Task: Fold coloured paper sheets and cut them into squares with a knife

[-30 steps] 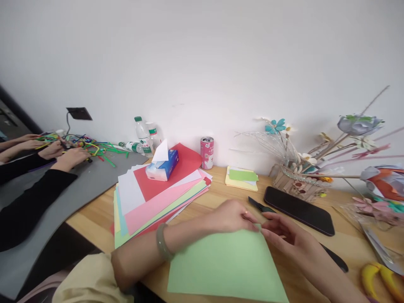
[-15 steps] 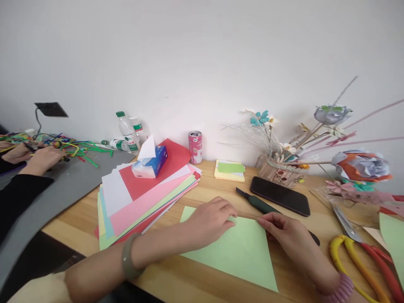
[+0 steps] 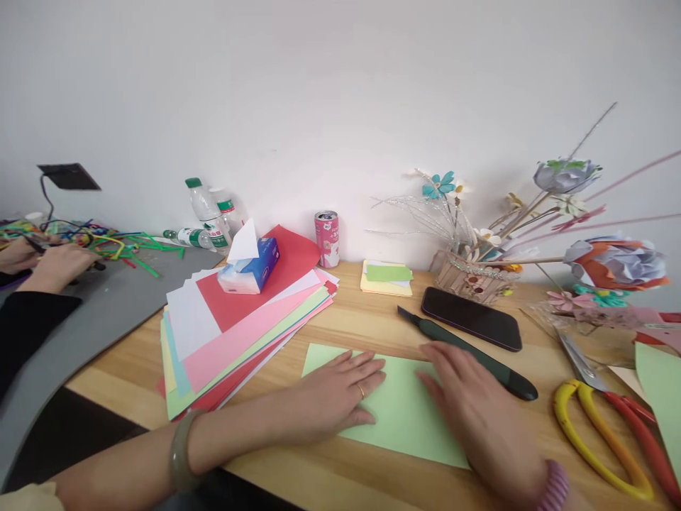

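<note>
A light green sheet of paper lies folded on the wooden table in front of me. My left hand rests flat on its left part, fingers spread, a ring on one finger and a bracelet on the wrist. My right hand lies flat on the sheet's right part, fingers stretched out. A black and green craft knife lies just beyond my right hand.
A stack of coloured paper with a tissue box lies to the left. A black phone, yellow-handled scissors, a pink can, sticky notes and paper flowers stand around. Another person's hands work with pipe cleaners at far left.
The green sheet went from a diagonal triangle fold to a flatter rectangle. Both my hands moved from pinching its top edge to pressing flat on it.
</note>
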`<state>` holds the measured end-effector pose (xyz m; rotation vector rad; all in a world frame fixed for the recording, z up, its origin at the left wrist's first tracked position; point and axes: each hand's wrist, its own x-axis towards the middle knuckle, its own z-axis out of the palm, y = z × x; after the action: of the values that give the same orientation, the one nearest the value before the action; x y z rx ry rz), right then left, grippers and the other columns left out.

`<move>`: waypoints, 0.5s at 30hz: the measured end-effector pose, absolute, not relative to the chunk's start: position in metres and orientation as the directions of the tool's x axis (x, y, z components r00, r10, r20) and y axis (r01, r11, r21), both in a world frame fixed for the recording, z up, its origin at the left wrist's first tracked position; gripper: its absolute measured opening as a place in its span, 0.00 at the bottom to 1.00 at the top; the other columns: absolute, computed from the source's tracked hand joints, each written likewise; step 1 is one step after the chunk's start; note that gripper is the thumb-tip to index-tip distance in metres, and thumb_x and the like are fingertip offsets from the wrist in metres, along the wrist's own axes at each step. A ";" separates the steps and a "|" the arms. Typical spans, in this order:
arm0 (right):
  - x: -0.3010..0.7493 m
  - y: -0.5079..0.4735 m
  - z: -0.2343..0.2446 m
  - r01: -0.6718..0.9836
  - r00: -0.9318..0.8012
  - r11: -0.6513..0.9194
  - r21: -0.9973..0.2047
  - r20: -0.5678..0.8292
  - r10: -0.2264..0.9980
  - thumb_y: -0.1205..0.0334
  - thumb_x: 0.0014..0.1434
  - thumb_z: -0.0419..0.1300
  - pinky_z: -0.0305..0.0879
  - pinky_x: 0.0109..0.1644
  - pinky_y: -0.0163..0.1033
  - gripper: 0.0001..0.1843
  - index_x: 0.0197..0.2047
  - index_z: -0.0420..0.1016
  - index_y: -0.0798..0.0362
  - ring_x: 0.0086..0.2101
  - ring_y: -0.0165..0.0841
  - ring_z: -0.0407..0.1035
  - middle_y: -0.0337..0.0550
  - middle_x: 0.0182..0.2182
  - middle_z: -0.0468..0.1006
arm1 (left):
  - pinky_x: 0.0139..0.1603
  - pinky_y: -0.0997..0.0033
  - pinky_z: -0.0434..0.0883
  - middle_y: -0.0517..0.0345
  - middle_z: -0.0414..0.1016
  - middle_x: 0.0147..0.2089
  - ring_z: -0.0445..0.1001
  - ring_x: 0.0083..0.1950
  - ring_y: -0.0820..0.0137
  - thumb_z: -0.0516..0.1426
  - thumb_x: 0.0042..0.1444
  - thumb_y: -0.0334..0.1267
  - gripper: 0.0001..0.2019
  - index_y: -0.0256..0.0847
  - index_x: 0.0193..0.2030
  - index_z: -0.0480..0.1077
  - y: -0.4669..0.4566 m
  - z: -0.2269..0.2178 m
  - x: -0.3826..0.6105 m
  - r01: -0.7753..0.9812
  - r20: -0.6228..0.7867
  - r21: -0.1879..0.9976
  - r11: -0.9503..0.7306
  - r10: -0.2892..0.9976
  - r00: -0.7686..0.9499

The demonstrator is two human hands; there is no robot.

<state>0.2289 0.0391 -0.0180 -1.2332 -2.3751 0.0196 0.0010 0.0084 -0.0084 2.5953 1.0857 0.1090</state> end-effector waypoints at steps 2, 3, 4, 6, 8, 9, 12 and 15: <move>0.216 0.026 -0.023 0.666 -0.637 0.733 -0.134 0.410 0.653 0.51 0.62 0.45 0.63 0.54 0.50 0.26 0.54 0.66 0.61 0.51 0.42 0.65 0.55 0.52 0.71 | 0.66 0.59 0.46 0.42 0.49 0.67 0.44 0.69 0.61 0.45 0.64 0.47 0.28 0.31 0.64 0.51 0.009 -0.013 0.001 0.670 -0.022 0.306 -0.676 0.699 0.715; 0.209 0.021 -0.026 0.615 -0.693 0.782 -0.099 0.406 0.596 0.51 0.61 0.48 0.63 0.54 0.48 0.26 0.56 0.64 0.59 0.53 0.40 0.63 0.53 0.54 0.69 | 0.66 0.59 0.47 0.41 0.50 0.66 0.45 0.68 0.61 0.46 0.64 0.48 0.28 0.31 0.64 0.52 0.010 -0.016 0.001 0.666 -0.004 0.296 -0.684 0.697 0.717; 0.202 0.017 -0.028 0.579 -0.728 0.812 -0.073 0.402 0.555 0.51 0.60 0.50 0.63 0.55 0.47 0.28 0.58 0.63 0.60 0.55 0.40 0.61 0.52 0.56 0.66 | 0.66 0.59 0.47 0.40 0.52 0.66 0.46 0.68 0.61 0.46 0.63 0.48 0.27 0.30 0.63 0.54 0.010 -0.018 0.001 0.666 0.012 0.286 -0.689 0.697 0.717; 0.193 0.012 -0.031 0.557 -0.760 0.830 -0.013 0.394 0.517 0.52 0.58 0.53 0.64 0.53 0.49 0.32 0.59 0.60 0.63 0.57 0.43 0.57 0.55 0.58 0.61 | 0.66 0.60 0.46 0.39 0.54 0.65 0.48 0.68 0.60 0.47 0.63 0.47 0.27 0.29 0.61 0.56 0.011 -0.020 0.000 0.669 0.019 0.266 -0.694 0.698 0.716; 0.190 0.012 -0.033 0.578 -0.766 0.813 0.070 0.392 0.510 0.51 0.56 0.54 0.66 0.51 0.51 0.34 0.59 0.59 0.67 0.57 0.46 0.57 0.58 0.59 0.59 | 0.67 0.61 0.46 0.39 0.53 0.65 0.47 0.68 0.60 0.46 0.63 0.48 0.27 0.27 0.61 0.57 0.012 -0.020 0.000 0.675 -0.008 0.248 -0.695 0.696 0.718; 0.190 0.012 -0.034 0.585 -0.770 0.803 0.115 0.389 0.505 0.51 0.56 0.53 0.67 0.50 0.50 0.35 0.59 0.59 0.68 0.56 0.47 0.57 0.59 0.59 0.59 | 0.67 0.61 0.45 0.38 0.52 0.66 0.46 0.68 0.60 0.46 0.63 0.48 0.28 0.26 0.61 0.56 0.012 -0.020 0.000 0.678 -0.029 0.241 -0.694 0.693 0.720; 0.194 0.014 -0.034 0.592 -0.780 0.781 0.199 0.384 0.494 0.48 0.57 0.50 0.68 0.49 0.48 0.36 0.58 0.60 0.71 0.55 0.46 0.59 0.62 0.58 0.60 | 0.67 0.62 0.43 0.39 0.48 0.67 0.43 0.69 0.62 0.43 0.64 0.49 0.30 0.25 0.63 0.52 0.012 -0.017 0.000 0.689 -0.079 0.237 -0.685 0.693 0.716; 0.198 0.013 -0.035 0.600 -0.778 0.769 0.220 0.386 0.496 0.46 0.58 0.49 0.68 0.49 0.47 0.37 0.57 0.61 0.72 0.55 0.46 0.60 0.63 0.57 0.60 | 0.67 0.62 0.42 0.42 0.46 0.68 0.41 0.69 0.64 0.42 0.64 0.50 0.30 0.28 0.65 0.48 0.010 -0.016 -0.001 0.711 -0.092 0.261 -0.652 0.717 0.691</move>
<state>0.1982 0.0131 -0.0352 -0.8466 -2.6589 -0.4813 -0.0007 0.0102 -0.0157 2.6266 1.1352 0.0278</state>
